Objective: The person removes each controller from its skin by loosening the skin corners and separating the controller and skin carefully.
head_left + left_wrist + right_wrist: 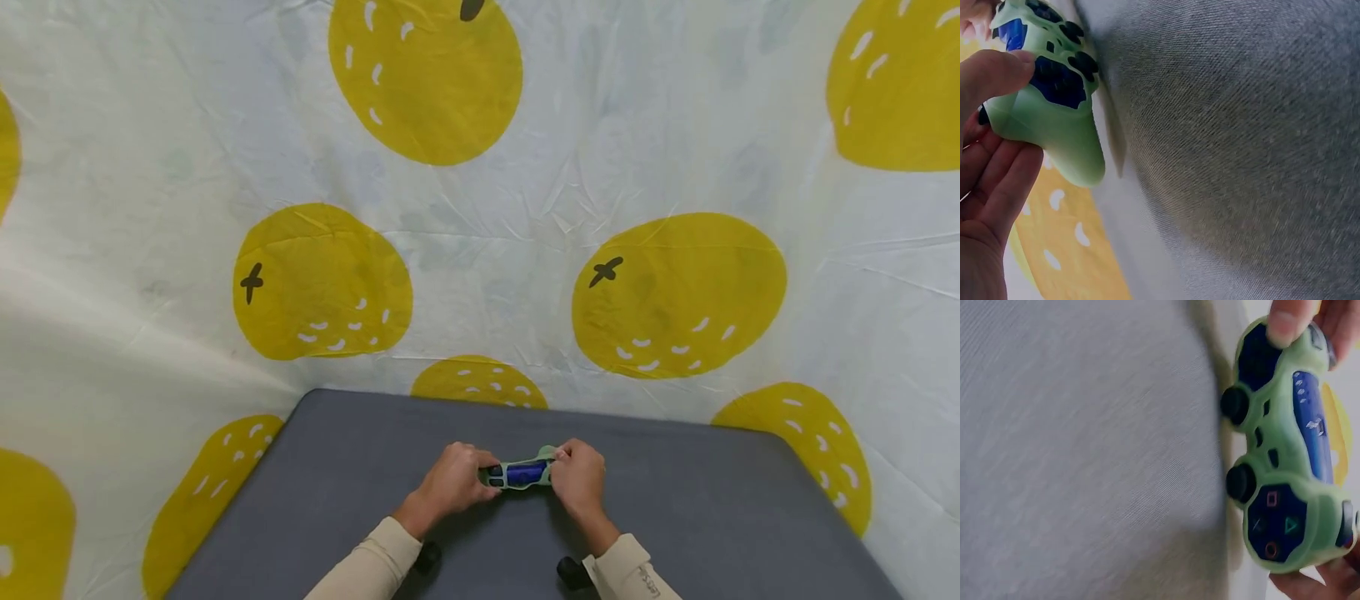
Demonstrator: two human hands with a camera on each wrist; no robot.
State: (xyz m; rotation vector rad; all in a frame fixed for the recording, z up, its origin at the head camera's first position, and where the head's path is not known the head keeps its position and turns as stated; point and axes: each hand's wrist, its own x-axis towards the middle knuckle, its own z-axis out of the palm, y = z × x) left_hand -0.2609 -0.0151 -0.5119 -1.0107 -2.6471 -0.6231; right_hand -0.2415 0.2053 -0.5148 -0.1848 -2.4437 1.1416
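Observation:
A game controller [527, 473] with blue and black parts, wrapped in a light green silicone sleeve, is held between both hands just above the grey surface. My left hand [452, 481] grips its left end; in the left wrist view the thumb [1013, 69] presses near the directional pad, with fingers behind. My right hand [579, 477] has curled fingers at the other end, where some green sleeve stands out beside the thumb. In the right wrist view the controller's buttons and two black thumbsticks [1241, 482] show, with right-hand fingers [1313, 584] partly hidden behind the lower end.
Below the hands lies a dark grey cloth-covered surface [360, 450] with rounded far corners. Behind and beside it hangs a white sheet [487, 200] printed with yellow fruit. Small black devices [573, 573] sit at both wrists near the beige sleeves [367, 562].

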